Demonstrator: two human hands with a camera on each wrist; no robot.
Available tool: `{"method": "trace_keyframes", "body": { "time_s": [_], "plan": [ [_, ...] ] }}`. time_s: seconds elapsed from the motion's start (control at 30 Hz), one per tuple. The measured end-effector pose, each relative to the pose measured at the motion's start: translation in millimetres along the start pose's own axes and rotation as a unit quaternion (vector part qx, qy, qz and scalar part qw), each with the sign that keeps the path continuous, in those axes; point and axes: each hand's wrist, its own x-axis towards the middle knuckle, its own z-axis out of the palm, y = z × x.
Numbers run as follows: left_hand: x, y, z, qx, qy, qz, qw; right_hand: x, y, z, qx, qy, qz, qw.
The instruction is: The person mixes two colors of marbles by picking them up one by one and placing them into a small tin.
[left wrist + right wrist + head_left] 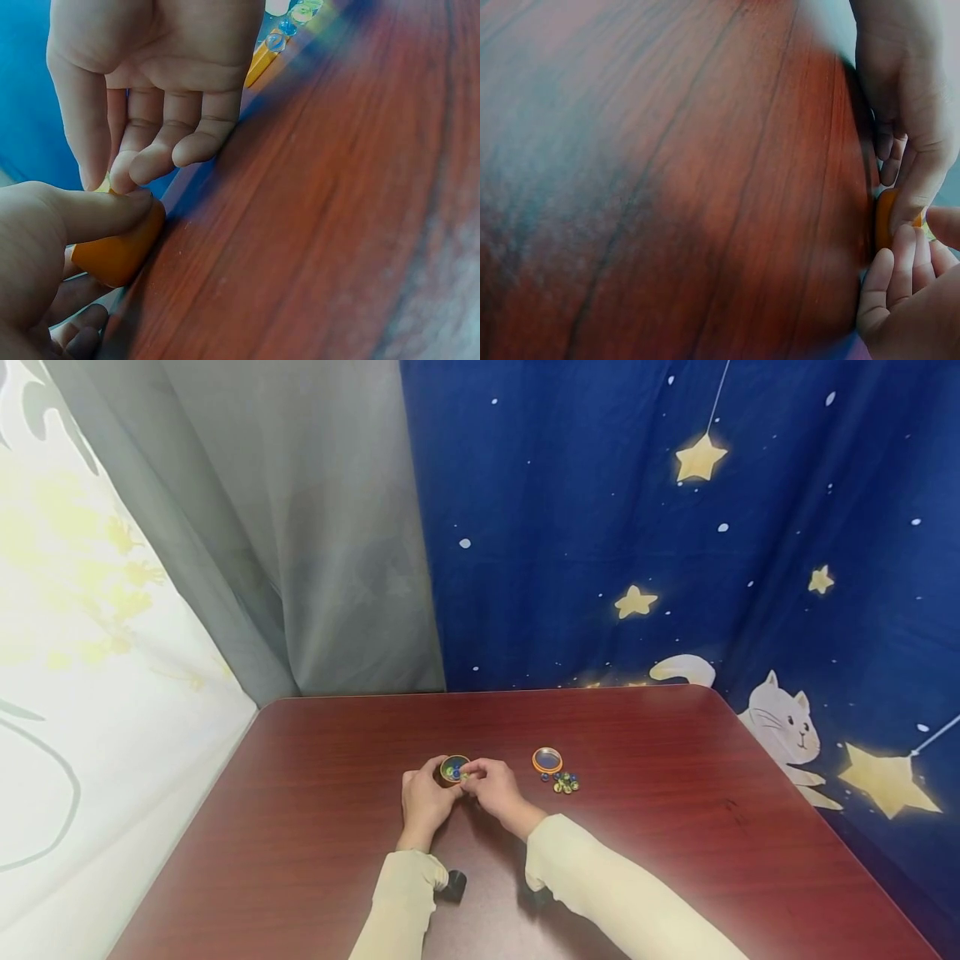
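Note:
My left hand [424, 800] grips a small round orange container [120, 255], thumb along its near side and fingers around the far side. Blue and yellow-green glass marbles [453, 772] lie inside it. At the container's right rim is my right hand [495, 789], its thumb and index finger pinching a yellow-green marble [928, 229] that is mostly hidden by the fingertips. The other right fingers curl loosely below. To the right lies a round orange-rimmed lid [547, 770] with a clear middle, and a loose cluster of marbles [566, 784] sits just in front of it.
Everything stands on a dark red wood-grain table [660, 835]. A grey curtain [345, 527] and a blue star-patterned curtain [555, 527] hang behind its far edge. A small black object [454, 887] shows beside the left sleeve.

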Motion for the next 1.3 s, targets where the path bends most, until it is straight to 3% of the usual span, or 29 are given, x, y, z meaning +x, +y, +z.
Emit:
{"method": "trace_keyframes", "body": {
  "time_s": [0.73, 1.03, 1.3],
  "plan": [
    [0.0, 0.6, 0.2, -0.001, -0.013, -0.014, 0.9998, -1, 3, -3.4, 0.006, -0.001, 0.011, 1.0],
    [0.0, 2.3, -1.1, -0.006, -0.019, -0.027, 0.9994, -5, 6, -13.7, 0.017, -0.015, -0.005, 1.0],
    [0.1, 3.6, -1.3, -0.012, -0.026, -0.042, 0.9987, -8, 10, -24.4, 0.015, -0.021, 0.01, 1.0]
  ]
}}
